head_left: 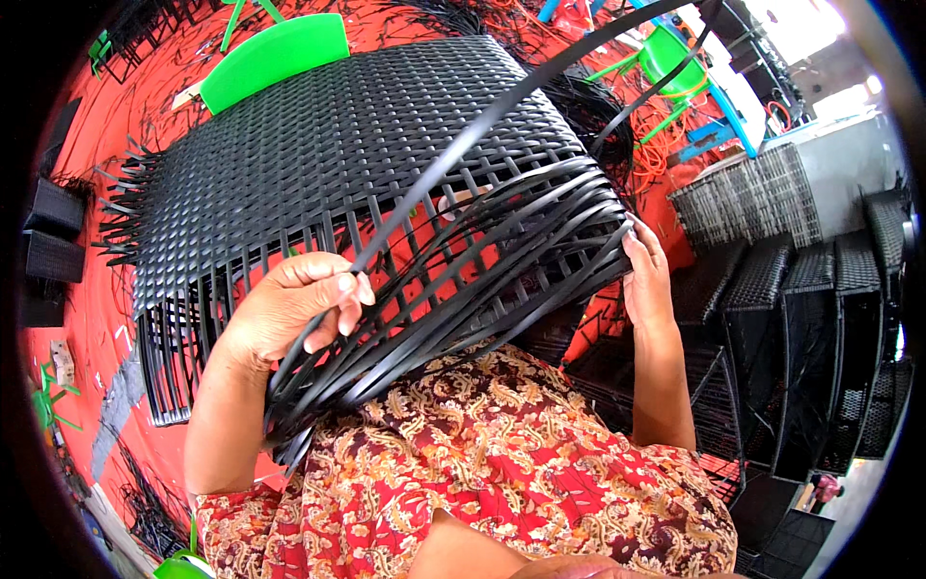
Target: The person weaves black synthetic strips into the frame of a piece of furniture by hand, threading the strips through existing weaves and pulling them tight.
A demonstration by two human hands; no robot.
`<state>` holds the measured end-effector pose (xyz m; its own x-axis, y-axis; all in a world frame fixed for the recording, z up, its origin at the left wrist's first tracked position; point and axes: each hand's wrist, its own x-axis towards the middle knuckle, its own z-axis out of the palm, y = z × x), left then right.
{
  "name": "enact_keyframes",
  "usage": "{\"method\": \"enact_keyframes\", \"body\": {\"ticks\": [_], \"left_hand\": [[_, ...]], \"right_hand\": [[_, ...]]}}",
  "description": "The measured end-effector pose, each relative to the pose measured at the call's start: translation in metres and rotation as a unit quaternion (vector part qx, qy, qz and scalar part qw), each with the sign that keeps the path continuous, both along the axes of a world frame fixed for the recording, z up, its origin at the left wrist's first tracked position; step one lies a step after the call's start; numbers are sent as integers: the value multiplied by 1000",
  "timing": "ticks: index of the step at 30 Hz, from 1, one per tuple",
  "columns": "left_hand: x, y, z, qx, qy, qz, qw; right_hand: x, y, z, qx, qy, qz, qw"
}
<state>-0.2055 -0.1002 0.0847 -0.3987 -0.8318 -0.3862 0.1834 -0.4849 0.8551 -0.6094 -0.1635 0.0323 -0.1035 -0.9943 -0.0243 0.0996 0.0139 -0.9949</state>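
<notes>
A large panel of black woven strips (318,145) lies before me, tightly woven at its far side and open lattice toward me. My left hand (313,294) pinches a long flat black strip (463,145) that arcs up past the top right of the picture. My right hand (644,265) is at the panel's right edge, its fingers closed around the rim where loose strips bunch. A bundle of loose black strips (434,328) runs across the unwoven part and down to my lap. Some fingertips of the right hand are hidden behind the edge.
A green chair (280,63) stands behind the panel, and another green chair (670,63) at the far right beside a blue frame (733,121). Stacked black woven pieces (801,318) fill the right side. Strips lie scattered on the red floor (116,193).
</notes>
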Motion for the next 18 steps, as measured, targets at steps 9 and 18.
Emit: {"method": "enact_keyframes", "body": {"ticks": [9, 18], "left_hand": [[-50, -66, 56, -357, -292, -137, 877], [-80, -111, 78, -238, -244, -177, 923]], "right_hand": [[71, 7, 150, -513, 399, 116, 751], [43, -84, 152, -266, 474, 232, 806]]}}
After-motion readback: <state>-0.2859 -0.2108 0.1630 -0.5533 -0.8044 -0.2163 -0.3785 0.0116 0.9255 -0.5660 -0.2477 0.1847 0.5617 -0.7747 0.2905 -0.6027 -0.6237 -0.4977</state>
